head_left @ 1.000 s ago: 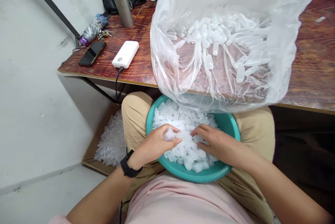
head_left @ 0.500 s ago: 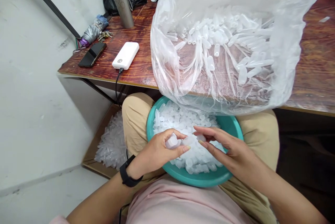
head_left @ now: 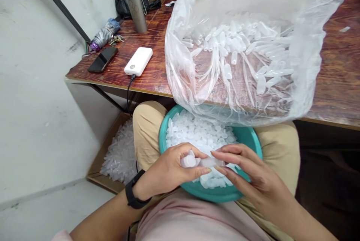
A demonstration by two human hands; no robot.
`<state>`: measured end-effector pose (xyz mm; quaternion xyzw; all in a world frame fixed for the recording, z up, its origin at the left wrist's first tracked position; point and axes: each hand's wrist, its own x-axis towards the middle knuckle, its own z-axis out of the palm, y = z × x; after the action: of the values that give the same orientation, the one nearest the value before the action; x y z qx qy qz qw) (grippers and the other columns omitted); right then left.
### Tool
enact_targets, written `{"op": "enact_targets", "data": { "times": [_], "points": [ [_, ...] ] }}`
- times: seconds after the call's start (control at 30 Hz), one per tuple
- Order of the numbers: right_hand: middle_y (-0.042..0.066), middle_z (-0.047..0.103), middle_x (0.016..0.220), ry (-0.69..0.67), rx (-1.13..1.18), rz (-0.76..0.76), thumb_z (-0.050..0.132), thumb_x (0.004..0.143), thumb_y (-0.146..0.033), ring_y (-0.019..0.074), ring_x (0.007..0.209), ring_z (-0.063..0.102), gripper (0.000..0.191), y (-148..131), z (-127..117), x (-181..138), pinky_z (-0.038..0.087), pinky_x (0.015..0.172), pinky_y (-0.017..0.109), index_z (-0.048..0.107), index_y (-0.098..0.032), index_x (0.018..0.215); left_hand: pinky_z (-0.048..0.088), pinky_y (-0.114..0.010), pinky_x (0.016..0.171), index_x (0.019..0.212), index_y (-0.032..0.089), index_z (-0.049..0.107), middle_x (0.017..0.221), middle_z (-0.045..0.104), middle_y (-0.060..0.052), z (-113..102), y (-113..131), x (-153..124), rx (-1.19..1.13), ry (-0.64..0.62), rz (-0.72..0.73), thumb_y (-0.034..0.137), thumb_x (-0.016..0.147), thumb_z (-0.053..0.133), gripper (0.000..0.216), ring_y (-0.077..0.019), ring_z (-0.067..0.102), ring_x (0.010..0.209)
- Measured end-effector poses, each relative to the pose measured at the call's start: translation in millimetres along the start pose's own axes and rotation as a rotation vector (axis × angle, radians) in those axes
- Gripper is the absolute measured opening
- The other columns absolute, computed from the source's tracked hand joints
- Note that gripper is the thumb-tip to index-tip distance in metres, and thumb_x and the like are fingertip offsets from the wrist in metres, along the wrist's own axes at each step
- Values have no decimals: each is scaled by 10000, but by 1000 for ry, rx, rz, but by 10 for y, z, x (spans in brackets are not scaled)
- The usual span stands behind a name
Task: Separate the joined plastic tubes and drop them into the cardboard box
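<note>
A teal basin point(head_left: 165, 132) rests on my lap, heaped with several small translucent plastic caps point(head_left: 199, 132). Above its near side my left hand point(head_left: 171, 169), a black band on the wrist, is closed around a few of these plastic pieces point(head_left: 189, 161). My right hand point(head_left: 247, 169) meets it from the right, its thumb and fingers pinched on a translucent piece point(head_left: 209, 162) that touches the ones in the left hand.
A big clear plastic bag point(head_left: 247, 57) of translucent tubes lies on the wooden table point(head_left: 337, 76) and overhangs the basin. On the table's left are a white power bank point(head_left: 138, 61), a black phone point(head_left: 102, 59), an umbrella and a steel flask. A cardboard box point(head_left: 119, 154) of tubes stands on the floor at left.
Both hands have lifted out of the pile and drawn toward me. The right hand picked up a piece and brought it against those in the left hand.
</note>
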<state>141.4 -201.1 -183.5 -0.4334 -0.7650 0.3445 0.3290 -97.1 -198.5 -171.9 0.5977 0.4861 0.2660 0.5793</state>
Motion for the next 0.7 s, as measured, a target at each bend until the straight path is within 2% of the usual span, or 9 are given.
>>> {"op": "enact_targets", "data": {
  "times": [0.13, 0.2, 0.27, 0.33, 0.4, 0.5, 0.6, 0.7],
  "points": [
    [28, 722, 1044, -59, -89, -95, 615, 1006, -260, 181, 918, 735, 357, -45, -31, -21, 617, 778, 271, 645, -406, 1330, 488, -261, 817, 1069, 208, 722, 999, 717, -14, -5, 32, -41, 271, 18, 204, 332, 935, 735, 183, -154, 665, 910],
    [26, 739, 973, -72, -88, -47, 557, 1036, -288, 180, 835, 743, 292, -68, 4, -45, 619, 734, 279, 633, -367, 1307, 495, -278, 819, 1098, 196, 709, 1009, 708, -34, 15, 13, -60, 396, 22, 313, 309, 975, 680, 169, -170, 663, 927],
    [28, 758, 935, -123, -81, 54, 466, 1070, -332, 187, 806, 756, 309, -71, 45, -78, 627, 714, 291, 576, -336, 1359, 502, -292, 824, 1129, 197, 698, 1020, 705, -45, 38, -16, -73, 483, 6, 378, 303, 1003, 634, 177, -183, 665, 945],
    [53, 770, 1020, -168, -104, 112, 446, 1072, -383, 209, 898, 769, 409, -53, 69, -108, 640, 773, 325, 463, -319, 1475, 508, -294, 833, 1142, 205, 697, 1017, 709, -40, 51, -34, -75, 485, -7, 362, 318, 1002, 634, 191, -182, 670, 944],
    [76, 759, 1132, -187, -144, 96, 473, 1059, -410, 224, 984, 766, 482, -27, 72, -126, 640, 826, 351, 392, -323, 1526, 514, -285, 835, 1127, 205, 703, 1017, 716, -35, 53, -34, -67, 421, 9, 306, 343, 982, 662, 204, -175, 676, 932],
    [83, 759, 1176, -183, -188, 68, 442, 1069, -376, 216, 946, 777, 404, -2, 62, -129, 643, 784, 334, 452, -325, 1470, 516, -283, 852, 1079, 207, 713, 1039, 726, -36, 56, -23, -45, 342, 37, 223, 364, 960, 685, 199, -175, 681, 941],
    [105, 749, 1232, -166, -231, -2, 473, 1051, -380, 256, 1035, 767, 399, 1, 66, -126, 638, 860, 396, 498, -309, 1443, 517, -286, 859, 1053, 222, 724, 1032, 732, -28, 75, -26, -28, 292, 20, 166, 365, 932, 719, 187, -178, 686, 939],
    [74, 777, 1152, -190, -224, -11, 418, 1069, -343, 241, 980, 782, 380, 1, 74, -115, 646, 810, 374, 484, -325, 1443, 513, -287, 872, 1028, 226, 730, 1036, 736, -27, 80, -43, -21, 254, -29, 147, 388, 913, 741, 199, -182, 690, 955]
  ]
}}
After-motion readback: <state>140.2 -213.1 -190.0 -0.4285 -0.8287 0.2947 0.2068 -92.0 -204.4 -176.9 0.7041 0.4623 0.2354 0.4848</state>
